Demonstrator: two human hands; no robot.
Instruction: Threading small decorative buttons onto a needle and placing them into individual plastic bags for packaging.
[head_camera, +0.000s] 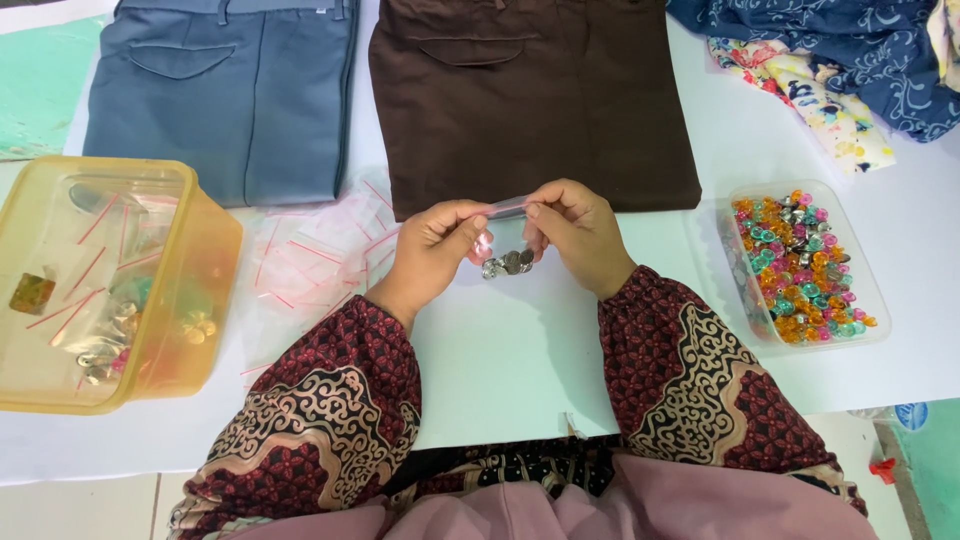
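Pinched at its top edge between both hands, left hand (432, 243) and right hand (575, 232), a small clear bag (508, 240) of shiny silver pieces hangs above the white table (520, 350) (just before the brown trousers (530, 100)). Colourful beads fill a clear tray (870, 290) right; a yellow tub (215, 270) sits left.

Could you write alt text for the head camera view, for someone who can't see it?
Two hands, left hand and right hand, hold up a small clear plastic bag of silver beads over a white table. A clear tray of colourful beads sits right, a yellow plastic tub left, folded brown trousers behind.
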